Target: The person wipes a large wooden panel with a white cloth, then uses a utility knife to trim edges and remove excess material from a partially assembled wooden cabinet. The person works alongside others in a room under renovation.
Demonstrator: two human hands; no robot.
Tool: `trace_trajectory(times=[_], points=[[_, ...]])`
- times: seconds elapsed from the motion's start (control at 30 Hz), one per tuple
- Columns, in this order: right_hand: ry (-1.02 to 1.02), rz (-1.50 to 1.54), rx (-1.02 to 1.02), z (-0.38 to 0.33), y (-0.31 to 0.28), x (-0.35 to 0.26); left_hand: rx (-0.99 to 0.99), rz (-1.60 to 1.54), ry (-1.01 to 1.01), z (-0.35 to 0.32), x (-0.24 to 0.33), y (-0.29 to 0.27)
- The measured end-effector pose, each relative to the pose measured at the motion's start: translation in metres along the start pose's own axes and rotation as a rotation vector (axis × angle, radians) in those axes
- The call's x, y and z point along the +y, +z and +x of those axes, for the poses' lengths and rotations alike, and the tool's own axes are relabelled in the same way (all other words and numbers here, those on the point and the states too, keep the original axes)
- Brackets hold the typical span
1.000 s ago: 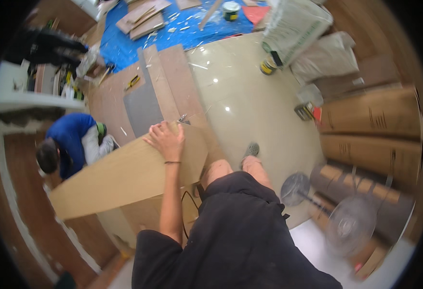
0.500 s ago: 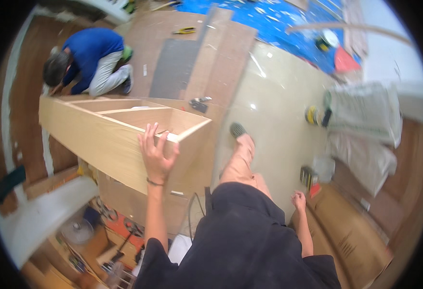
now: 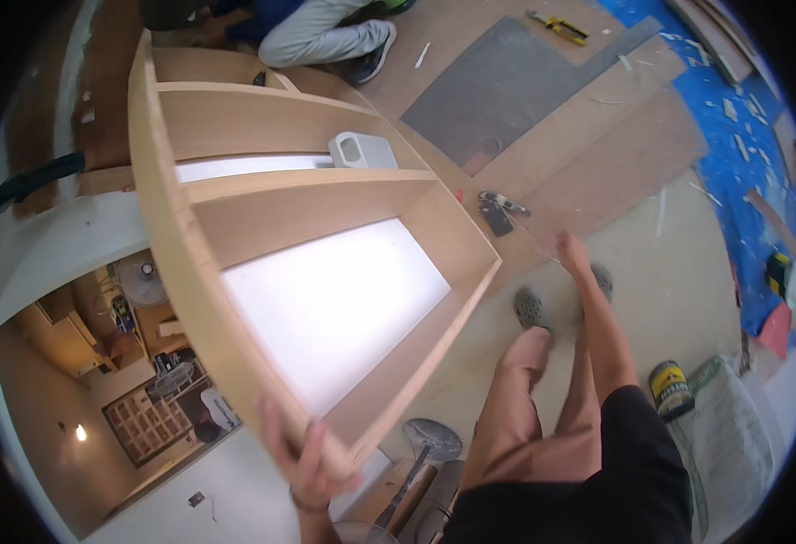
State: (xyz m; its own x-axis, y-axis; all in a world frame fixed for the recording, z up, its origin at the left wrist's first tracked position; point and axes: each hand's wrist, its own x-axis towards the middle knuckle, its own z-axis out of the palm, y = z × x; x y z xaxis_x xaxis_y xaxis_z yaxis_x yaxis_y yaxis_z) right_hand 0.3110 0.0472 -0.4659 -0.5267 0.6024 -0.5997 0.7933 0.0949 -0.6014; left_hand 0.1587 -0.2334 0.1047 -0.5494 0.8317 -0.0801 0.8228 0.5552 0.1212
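Observation:
A pale wooden shelf unit (image 3: 298,186) with slanted dividers and bright white panels inside stands tilted in front of me on the left. My left hand (image 3: 305,458) grips its near corner, fingers over the rim. A white plastic piece with an oval hole (image 3: 362,151) rests by the middle divider. My right hand (image 3: 573,252) is held out over the floor, fingers curled, with nothing visible in it. Below and left of it lies a dark grey clog (image 3: 531,306) on my foot. A black pouch-like thing with a tool (image 3: 502,211) lies on the boards nearby.
Beyond the unit's far end a person in grey trousers (image 3: 312,36) kneels. Floor boards with a grey sheet (image 3: 484,95) and a yellow-handled tool (image 3: 557,27) lie ahead. Blue sheeting (image 3: 720,150) with scraps is far right; a black-and-yellow tin (image 3: 671,388) stands near a whitish sack (image 3: 729,449).
The unit has swung and tipped so its inside now faces me; my left hand stays on its near corner. My right hand has moved forward from my side. My view has turned.

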Motion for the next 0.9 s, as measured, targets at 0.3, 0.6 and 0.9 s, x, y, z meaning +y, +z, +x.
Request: trace_trajectory(times=[0.3,0.6,0.9], points=[[-0.357,-0.292,-0.099,0.166,0.114,-0.091,0.308,-0.37,-0.056,0.021,0.004,0.023],[-0.567,-0.407,-0.225,0.188,0.144,-0.052,0.317,-1.004,-0.067,-0.003,0.003,0.013],[-0.395,-0.08,0.036,0.083,0.003,-0.037,1.071,-0.345,-0.882,-0.062,-0.014,-0.018]])
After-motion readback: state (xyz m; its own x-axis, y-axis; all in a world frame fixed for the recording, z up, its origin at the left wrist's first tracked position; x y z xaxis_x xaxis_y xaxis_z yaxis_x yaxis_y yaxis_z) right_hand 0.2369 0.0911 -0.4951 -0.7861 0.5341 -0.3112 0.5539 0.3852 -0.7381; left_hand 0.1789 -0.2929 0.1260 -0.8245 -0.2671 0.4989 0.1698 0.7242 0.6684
